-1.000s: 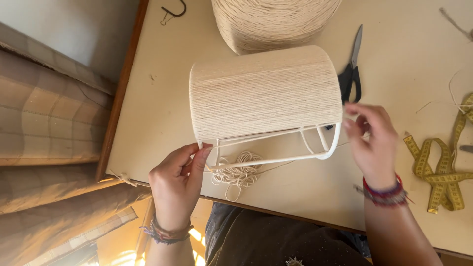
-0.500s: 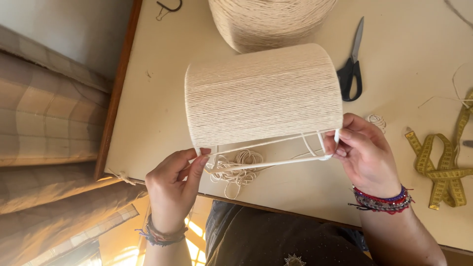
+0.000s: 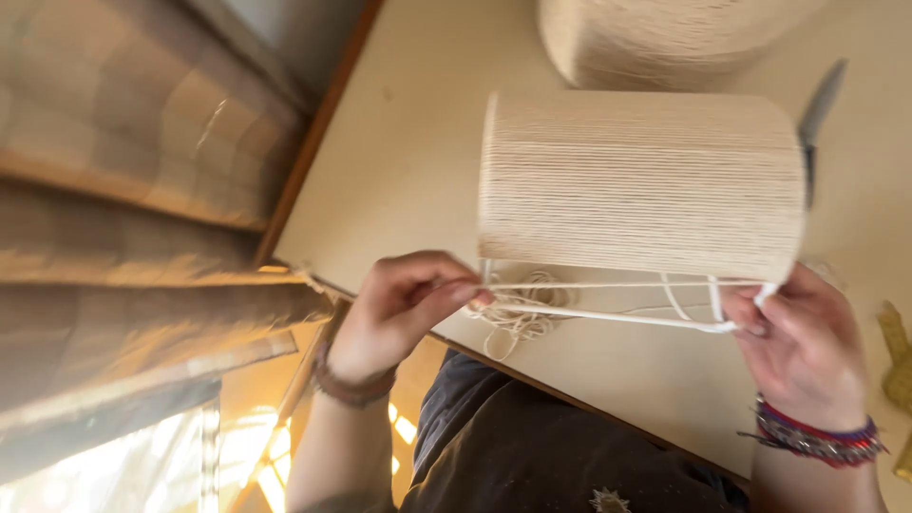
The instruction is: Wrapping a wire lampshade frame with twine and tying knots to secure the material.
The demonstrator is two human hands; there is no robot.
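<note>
A cylindrical white wire frame wrapped in cream cord [image 3: 641,180] lies on its side above the table, held between both hands. My left hand [image 3: 404,309] pinches the frame's left rim at its lower edge. My right hand [image 3: 803,347] grips the right rim where bare white wires [image 3: 617,309] show. A loose tangle of cream cord [image 3: 518,313] lies on the table under the frame, beside my left fingers.
A large cone of cream cord [image 3: 665,38] stands at the back of the beige table [image 3: 408,161]. Scissors [image 3: 815,123] lie behind the frame, mostly hidden. A yellow tape measure [image 3: 898,356] shows at the right edge. Checked fabric [image 3: 123,190] fills the left.
The view has shifted and closed in on the frame. My left fingers have closed onto the left rim, and my right hand has slid down along the right rim.
</note>
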